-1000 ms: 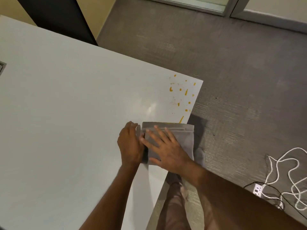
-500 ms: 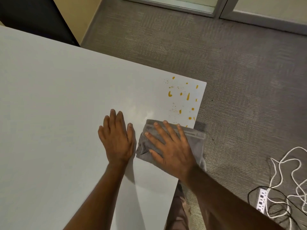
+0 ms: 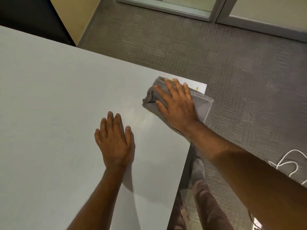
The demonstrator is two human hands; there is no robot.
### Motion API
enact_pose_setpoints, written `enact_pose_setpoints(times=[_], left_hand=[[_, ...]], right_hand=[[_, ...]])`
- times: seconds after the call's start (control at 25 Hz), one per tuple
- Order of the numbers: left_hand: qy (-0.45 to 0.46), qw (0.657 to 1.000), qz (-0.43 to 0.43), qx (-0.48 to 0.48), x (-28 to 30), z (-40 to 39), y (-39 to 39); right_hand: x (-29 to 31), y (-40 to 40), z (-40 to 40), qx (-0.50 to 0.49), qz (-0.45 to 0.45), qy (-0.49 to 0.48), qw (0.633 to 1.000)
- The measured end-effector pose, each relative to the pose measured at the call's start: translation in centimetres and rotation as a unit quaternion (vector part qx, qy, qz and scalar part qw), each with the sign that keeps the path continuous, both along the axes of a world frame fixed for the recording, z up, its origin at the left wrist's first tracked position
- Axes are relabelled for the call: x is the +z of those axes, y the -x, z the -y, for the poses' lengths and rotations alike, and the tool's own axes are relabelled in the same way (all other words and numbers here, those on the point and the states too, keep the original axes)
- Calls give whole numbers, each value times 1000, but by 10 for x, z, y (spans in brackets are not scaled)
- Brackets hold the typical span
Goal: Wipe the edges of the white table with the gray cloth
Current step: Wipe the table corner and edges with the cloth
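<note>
two hands on white table (image 3: pixel 49 100), far right corner.
right hand (image 3: pixel 177 105) flat, fingers spread, pressing gray cloth (image 3: pixel 201 107) overhanging the edge beside yellow specks (image 3: pixel 197 88); left hand (image 3: pixel 114 140) open, flat, empty.

**Obs: person's body, head view**

Both forearms bare along all of their visible length; no sleeve, cuff, watch, band or ring seen. Left hand (image 3: pixel 115 141): back of hand toward camera, knuckle ridges and tendon lines visible, nails short, thumbnail catching light. Right hand (image 3: pixel 178 105): back of hand likewise toward camera, nails short and plain, creases at the wrist.

Below and nearer the camera than the right hand: a trouser leg (image 3: pixel 211 208), muted brownish-mauve fabric, loose with soft folds. Just beyond its hem, a shoe (image 3: pixel 197 168), grey, rounded toe; detail blurred, laces or markings cannot be made out. Second leg at lower frame edge, dark and indistinct.
</note>
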State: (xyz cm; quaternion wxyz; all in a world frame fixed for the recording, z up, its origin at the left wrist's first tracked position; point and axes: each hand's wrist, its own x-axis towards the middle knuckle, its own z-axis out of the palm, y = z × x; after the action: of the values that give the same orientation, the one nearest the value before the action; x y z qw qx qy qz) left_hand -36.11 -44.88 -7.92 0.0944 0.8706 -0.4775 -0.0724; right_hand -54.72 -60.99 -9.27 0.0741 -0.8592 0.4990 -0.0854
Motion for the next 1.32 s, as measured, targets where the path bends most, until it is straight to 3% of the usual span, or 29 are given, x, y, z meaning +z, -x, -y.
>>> enact_pose_setpoints(times=[0.24, 0.56, 0.72, 0.84, 1.0, 1.32], left_hand=[[9, 1000, 1, 1, 0, -1, 0], [13, 1000, 10, -5, -3, -2, -2], [9, 1000, 10, -6, -5, -2, -4], [3, 1000, 15, -8, -4, -1, -5], [-6, 1000, 18, -8, -2, -1, -5], [-30, 999, 37, -9, 2, 3, -4]], right_hand=[[2, -17, 51, -36, -5, 8, 999], [7, -9, 80, -168, -24, 5, 985], [9, 5, 70, -239, 22, 26, 970], [12, 12, 64, -220, 43, -33, 974], [15, 18, 56, -171, -32, -68, 982], [10, 21, 25, -154, -56, -36, 986]])
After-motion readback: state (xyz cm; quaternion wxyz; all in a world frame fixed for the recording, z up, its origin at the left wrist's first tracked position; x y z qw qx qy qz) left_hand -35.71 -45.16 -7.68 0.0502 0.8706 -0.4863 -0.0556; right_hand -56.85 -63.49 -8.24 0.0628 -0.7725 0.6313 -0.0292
